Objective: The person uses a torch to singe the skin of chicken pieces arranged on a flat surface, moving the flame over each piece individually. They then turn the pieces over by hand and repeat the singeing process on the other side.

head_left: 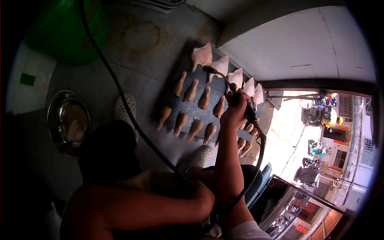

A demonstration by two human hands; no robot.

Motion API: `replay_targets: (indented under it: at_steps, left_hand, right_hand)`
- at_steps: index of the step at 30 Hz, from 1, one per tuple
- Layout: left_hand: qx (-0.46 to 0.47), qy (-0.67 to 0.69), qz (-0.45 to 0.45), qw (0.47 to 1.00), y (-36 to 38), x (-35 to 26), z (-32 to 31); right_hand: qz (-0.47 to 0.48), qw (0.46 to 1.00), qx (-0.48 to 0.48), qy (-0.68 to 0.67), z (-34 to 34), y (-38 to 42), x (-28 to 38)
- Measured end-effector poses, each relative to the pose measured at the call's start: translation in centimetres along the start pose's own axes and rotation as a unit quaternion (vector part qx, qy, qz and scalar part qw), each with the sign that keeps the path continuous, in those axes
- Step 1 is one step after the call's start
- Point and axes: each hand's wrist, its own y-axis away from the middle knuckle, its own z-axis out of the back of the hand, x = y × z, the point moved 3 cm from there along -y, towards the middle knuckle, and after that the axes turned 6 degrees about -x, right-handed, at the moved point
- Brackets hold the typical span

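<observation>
My right hand (236,112) is wrapped around the black handle of a gas torch (251,114). The torch's thin neck reaches up and left to a dark nozzle (209,69), close to a pale chicken leg quarter (201,56); I see no flame. Several pale leg quarters line the far side of a dark slab (188,96). Rows of browned drumsticks (195,130) lie nearer to me. My left forearm crosses low in front of my body. The left hand (202,196) rests near my right arm, its fingers hidden in shadow.
A black hose (116,82) runs diagonally across the floor. To the left, a metal bowl (69,124) holds pale meat. A green container (68,36) stands at upper left. My light clogs (202,156) are near the slab. A doorway at right opens onto a bright street.
</observation>
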Motion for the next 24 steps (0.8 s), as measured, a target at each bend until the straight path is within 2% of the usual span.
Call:
replay_targets:
  at_steps: [3,9,18,24]
  left_hand:
    - [-0.001,-0.003,-0.001,1.000,0.04,-0.04,0.08]
    - [-0.003,-0.008,0.002,1.000,0.18,-0.08,0.15]
    - [-0.007,-0.006,0.000,1.000,0.28,-0.09,0.05]
    - [-0.027,-0.008,0.009,1.000,0.07,-0.12,-0.20]
  right_hand:
    - [-0.008,0.999,0.035,0.024,0.39,-0.28,0.23]
    - [0.019,0.999,0.044,0.026,0.90,0.08,0.06]
    - [0.009,0.998,0.048,0.046,0.18,0.33,0.56]
    - [0.025,0.993,0.086,0.075,0.25,0.68,0.37]
